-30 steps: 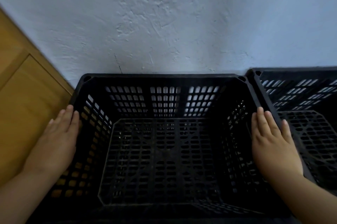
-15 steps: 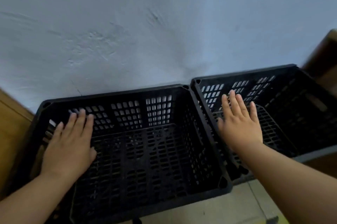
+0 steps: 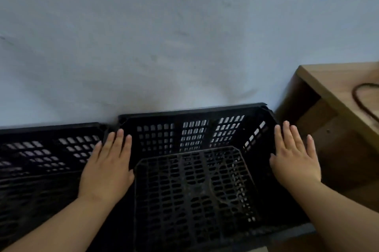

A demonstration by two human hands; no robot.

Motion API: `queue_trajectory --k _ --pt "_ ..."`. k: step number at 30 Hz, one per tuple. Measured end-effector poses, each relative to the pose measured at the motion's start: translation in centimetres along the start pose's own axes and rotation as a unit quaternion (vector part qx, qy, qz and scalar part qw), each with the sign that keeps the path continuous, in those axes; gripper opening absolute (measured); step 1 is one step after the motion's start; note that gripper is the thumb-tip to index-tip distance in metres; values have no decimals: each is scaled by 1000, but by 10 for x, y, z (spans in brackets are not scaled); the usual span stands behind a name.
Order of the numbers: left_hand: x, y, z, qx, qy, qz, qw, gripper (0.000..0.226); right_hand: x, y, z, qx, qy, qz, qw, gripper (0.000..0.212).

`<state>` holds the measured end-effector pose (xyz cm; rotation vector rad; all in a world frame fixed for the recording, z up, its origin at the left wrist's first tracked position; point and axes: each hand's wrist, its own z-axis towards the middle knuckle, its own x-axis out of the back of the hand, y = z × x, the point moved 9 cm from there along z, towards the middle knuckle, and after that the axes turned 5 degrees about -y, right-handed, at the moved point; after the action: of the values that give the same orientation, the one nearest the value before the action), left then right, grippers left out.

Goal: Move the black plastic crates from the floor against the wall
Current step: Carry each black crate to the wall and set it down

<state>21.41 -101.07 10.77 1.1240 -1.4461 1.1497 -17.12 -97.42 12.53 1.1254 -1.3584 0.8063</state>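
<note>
Two black plastic crates stand side by side with their far rims at the grey-white wall (image 3: 164,36). The right crate (image 3: 192,186) fills the middle of the view; the left crate (image 3: 41,159) runs off the left edge. My left hand (image 3: 106,171) lies flat, fingers apart, over the right crate's left rim where the two crates meet. Over that crate's right rim, my right hand (image 3: 295,157) lies flat with fingers spread. Neither hand curls around anything. Both crates are empty.
A wooden piece of furniture (image 3: 336,128) stands right beside the right crate, with a dark cord (image 3: 361,98) on its top. A strip of pale floor (image 3: 291,231) shows at the crate's near right corner.
The view swung right, from the left crate to the right one. Both hands left the left crate's sides and now lie on the right crate's two side rims.
</note>
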Motion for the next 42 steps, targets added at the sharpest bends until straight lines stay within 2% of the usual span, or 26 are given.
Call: queue_trajectory --k 6,8,11,15,19,24,26,29,32,37,41,42 --pt "-35 0 12 76 -68 103 989 76 -49 37 46 50 -38 -30 998 68" --pt "-38 -1 14 83 -70 120 987 72 -57 39 50 77 -13 -40 996 67" --pt "-39 3 15 80 -70 154 982 66 -58 38 54 105 39 -67 991 67" --pt "-40 8 12 68 -80 187 977 65 -60 40 59 126 47 -76 988 65" --pt "-39 14 0 54 -80 171 980 68 -59 54 53 138 51 -72 986 62" --pt "-30 21 -30 35 -50 160 985 68 -54 67 22 151 45 -79 984 60" --pt "-29 20 -45 10 -24 152 988 75 -42 77 5 131 80 -92 984 61" --pt "-23 12 -68 16 -36 155 987 80 -22 79 -26 130 97 -118 980 62" --pt "6 17 -97 13 -1 172 985 70 -3 90 -62 126 46 -139 981 60" --pt "37 24 -158 6 -14 198 980 67 22 109 -133 127 1 -188 974 60" --pt "65 25 -211 -12 -36 180 983 70 50 129 -186 118 -8 -115 986 62" --pt "73 23 -222 -18 -38 172 984 71 61 129 -197 131 20 -97 986 67"
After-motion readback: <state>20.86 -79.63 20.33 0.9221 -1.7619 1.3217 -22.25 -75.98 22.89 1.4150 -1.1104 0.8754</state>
